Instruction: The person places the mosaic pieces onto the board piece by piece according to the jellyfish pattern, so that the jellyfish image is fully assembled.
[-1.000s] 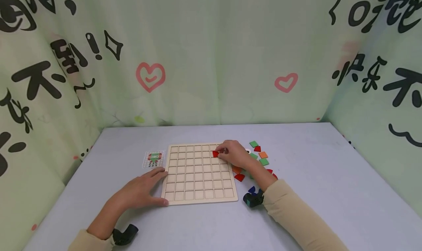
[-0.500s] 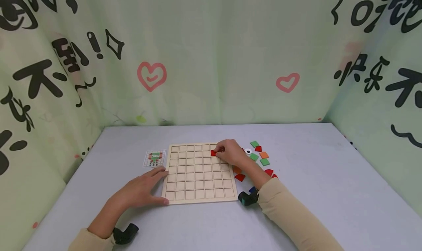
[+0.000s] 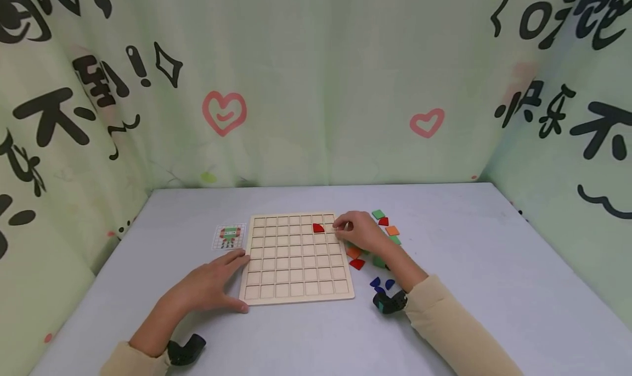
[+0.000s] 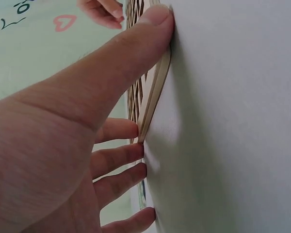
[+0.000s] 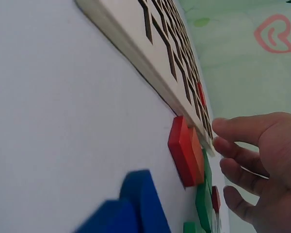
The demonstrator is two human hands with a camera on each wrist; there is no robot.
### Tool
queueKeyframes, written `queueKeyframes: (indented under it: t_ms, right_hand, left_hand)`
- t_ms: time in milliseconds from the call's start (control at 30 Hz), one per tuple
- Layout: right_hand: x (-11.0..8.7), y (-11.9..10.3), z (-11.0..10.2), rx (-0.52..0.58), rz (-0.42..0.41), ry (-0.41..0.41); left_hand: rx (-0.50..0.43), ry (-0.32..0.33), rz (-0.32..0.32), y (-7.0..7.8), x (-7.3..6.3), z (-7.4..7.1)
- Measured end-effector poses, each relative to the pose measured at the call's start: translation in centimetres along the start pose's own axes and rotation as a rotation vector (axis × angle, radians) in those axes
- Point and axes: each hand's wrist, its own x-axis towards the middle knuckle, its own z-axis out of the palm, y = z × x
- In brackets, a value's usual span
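Observation:
A wooden grid board [image 3: 296, 297] lies on the table, with a red quarter-round tile [image 3: 318, 228] sitting in a cell near its upper right. My left hand [image 3: 213, 282] rests along the board's left side. In the left wrist view its thumb [image 4: 156, 15] lies on the board's corner and the other fingers are spread along the edge. My right hand [image 3: 361, 230] hovers at the board's upper right edge. In the right wrist view its fingers [image 5: 242, 127] are loosely bent, apart, with nothing between them.
Red, green and orange [image 3: 392, 230] tiles lie loose right of the board, partly hidden under the right arm. Several blue pieces [image 3: 375, 282] sit nearer the front. A pattern card [image 3: 229, 236] with a gridded figure lies left of the board. Patterned curtains surround the table.
My right hand has let go of the red tile, which now lies in a cell of the board. That hand has drawn back to the right. The left hand stays in place.

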Motion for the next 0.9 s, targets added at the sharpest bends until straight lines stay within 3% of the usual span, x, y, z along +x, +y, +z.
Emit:
queueKeyframes:
  t_ms: [233,500,900]
  right_hand:
    - [-2.1,1.0,-1.0,-0.017,0.024,-0.049]
    - [-4.4,1.8,-1.9,0.000,0.071,-0.032]
    - [-5.3,2.5,-4.4,-0.066,0.095,-0.069]
  left_hand:
    - [0.006,-0.002,0.000,-0.3,-0.2,0.1]
    - [-0.007,-0.013,0.004,-0.1,-0.3,0.0]
    - [0.001,-0.004,0.016,-0.1,0.1,0.1]
